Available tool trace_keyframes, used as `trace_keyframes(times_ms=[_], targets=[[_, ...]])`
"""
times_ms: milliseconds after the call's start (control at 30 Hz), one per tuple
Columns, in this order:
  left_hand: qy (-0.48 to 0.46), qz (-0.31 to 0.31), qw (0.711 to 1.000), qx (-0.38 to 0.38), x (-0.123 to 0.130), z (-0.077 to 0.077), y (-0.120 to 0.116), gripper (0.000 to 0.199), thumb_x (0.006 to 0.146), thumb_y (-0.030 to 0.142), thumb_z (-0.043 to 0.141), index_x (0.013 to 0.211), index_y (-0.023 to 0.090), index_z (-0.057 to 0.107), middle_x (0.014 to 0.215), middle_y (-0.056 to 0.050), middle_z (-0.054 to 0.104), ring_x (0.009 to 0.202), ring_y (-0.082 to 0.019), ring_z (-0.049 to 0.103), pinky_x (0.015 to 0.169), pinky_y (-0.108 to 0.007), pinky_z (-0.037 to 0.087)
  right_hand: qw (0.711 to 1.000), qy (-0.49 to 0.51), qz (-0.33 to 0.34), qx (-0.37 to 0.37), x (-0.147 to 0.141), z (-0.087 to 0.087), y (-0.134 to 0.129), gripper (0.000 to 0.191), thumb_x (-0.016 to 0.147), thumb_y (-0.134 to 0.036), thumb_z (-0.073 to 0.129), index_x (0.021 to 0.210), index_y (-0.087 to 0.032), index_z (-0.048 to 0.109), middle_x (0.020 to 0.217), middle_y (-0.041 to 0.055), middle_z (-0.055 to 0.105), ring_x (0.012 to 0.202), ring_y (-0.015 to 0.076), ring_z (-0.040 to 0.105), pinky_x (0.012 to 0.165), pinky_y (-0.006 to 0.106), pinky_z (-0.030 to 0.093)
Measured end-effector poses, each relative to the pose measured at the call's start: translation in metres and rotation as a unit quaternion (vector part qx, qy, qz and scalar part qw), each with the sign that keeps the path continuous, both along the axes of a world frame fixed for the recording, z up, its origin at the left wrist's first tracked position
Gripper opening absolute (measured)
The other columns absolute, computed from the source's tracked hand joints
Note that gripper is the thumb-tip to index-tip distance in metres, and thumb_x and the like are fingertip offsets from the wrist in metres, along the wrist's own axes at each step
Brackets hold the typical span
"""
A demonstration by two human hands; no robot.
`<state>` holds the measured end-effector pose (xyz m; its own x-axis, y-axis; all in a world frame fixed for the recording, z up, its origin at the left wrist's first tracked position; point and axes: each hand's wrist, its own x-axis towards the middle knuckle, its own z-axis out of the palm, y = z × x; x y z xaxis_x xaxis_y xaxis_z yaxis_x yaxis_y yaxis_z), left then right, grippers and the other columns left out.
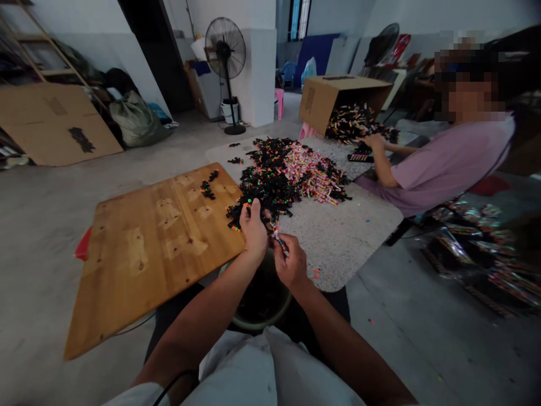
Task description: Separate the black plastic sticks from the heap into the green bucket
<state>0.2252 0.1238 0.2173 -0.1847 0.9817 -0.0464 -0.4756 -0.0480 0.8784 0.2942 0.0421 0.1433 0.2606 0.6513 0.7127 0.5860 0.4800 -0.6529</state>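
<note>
My left hand is closed at the near edge of a pile of small black plastic pieces with orange and green tips. Some of these black pieces show at its fingers, though the palm side is hidden. Close beside it, my right hand pinches a thin, colourful stick whose upper end meets the fingers of my left hand. Pink-and-white patterned sticks lie heaped on the pile's right side. Below my hands, a round tub sits between my knees.
The pile lies on a speckled tabletop; a wooden board adjoins it at left. Across the table, a person handles black pieces near a tipped cardboard box. Bagged goods lie at right. A fan stands behind.
</note>
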Motion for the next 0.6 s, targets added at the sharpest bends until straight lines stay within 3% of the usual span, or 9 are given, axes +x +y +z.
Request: trace_keyframes(times_ms=[100,167,300,367,467,533,600], targets=[[0.014,0.004,1.000,0.000,0.000,0.000,0.001,0.046,0.085,0.061,0.071,0.081,0.023,0.046,0.057,0.008,0.051,0.039,-0.007,0.038,0.041,-0.020,0.029,0.995,0.069,0.024,-0.062,-0.002,0.000,-0.001,0.016,0.104,-0.026,0.055,0.120,-0.024,0.059,0.098,0.0059,0.075,0.066,0.0155,0.072,0.060,0.027,0.060],[0.019,0.005,1.000,-0.008,0.000,-0.001,0.002,0.043,0.087,0.058,0.070,0.081,0.023,0.046,0.057,0.007,0.051,0.040,-0.007,0.039,0.041,-0.021,0.030,0.995,0.072,0.036,-0.065,0.000,-0.001,0.000,0.017,0.105,-0.026,0.054,0.121,-0.024,0.058,0.098,0.0053,0.075,0.061,0.0143,0.070,0.057,0.026,0.059],[0.033,-0.006,0.999,-0.036,0.000,-0.001,0.004,0.039,0.089,0.054,0.069,0.083,0.023,0.047,0.058,0.007,0.051,0.041,-0.007,0.040,0.043,-0.020,0.033,0.999,-0.041,0.001,0.019,0.006,-0.005,0.004,0.020,0.102,-0.020,0.057,0.121,-0.023,0.060,0.108,0.0101,0.077,0.096,0.0225,0.077,0.083,0.035,0.064],[0.042,-0.007,0.998,-0.041,0.000,-0.001,0.004,0.037,0.090,0.053,0.068,0.083,0.022,0.048,0.058,0.007,0.051,0.041,-0.007,0.041,0.043,-0.019,0.032,0.999,-0.045,0.003,0.018,0.008,-0.006,0.004,0.019,0.101,-0.021,0.058,0.120,-0.023,0.061,0.108,0.0108,0.077,0.101,0.0241,0.076,0.087,0.038,0.063],[0.053,0.000,0.998,-0.038,-0.001,-0.002,0.006,0.033,0.092,0.049,0.065,0.083,0.022,0.049,0.057,0.008,0.051,0.040,-0.007,0.040,0.041,-0.019,0.030,0.991,0.090,0.070,-0.070,0.005,-0.003,0.003,0.015,0.102,-0.028,0.057,0.116,-0.024,0.060,0.103,0.0073,0.077,0.078,0.0192,0.075,0.071,0.034,0.062],[0.054,-0.006,0.997,-0.051,-0.001,-0.003,0.008,0.031,0.093,0.046,0.065,0.082,0.022,0.049,0.057,0.008,0.051,0.039,-0.007,0.039,0.040,-0.019,0.029,0.954,0.229,0.142,-0.131,0.003,0.001,0.003,0.013,0.102,-0.034,0.058,0.112,-0.025,0.057,0.095,0.0031,0.076,0.060,0.0146,0.068,0.059,0.030,0.058],[0.047,-0.024,0.996,-0.075,-0.001,-0.005,0.011,0.032,0.092,0.045,0.067,0.081,0.022,0.048,0.056,0.008,0.051,0.038,-0.007,0.040,0.040,-0.019,0.028,0.908,0.332,0.201,-0.160,0.002,0.005,0.004,0.016,0.099,-0.038,0.063,0.107,-0.025,0.057,0.089,0.0001,0.075,0.054,0.0125,0.062,0.054,0.028,0.053]])
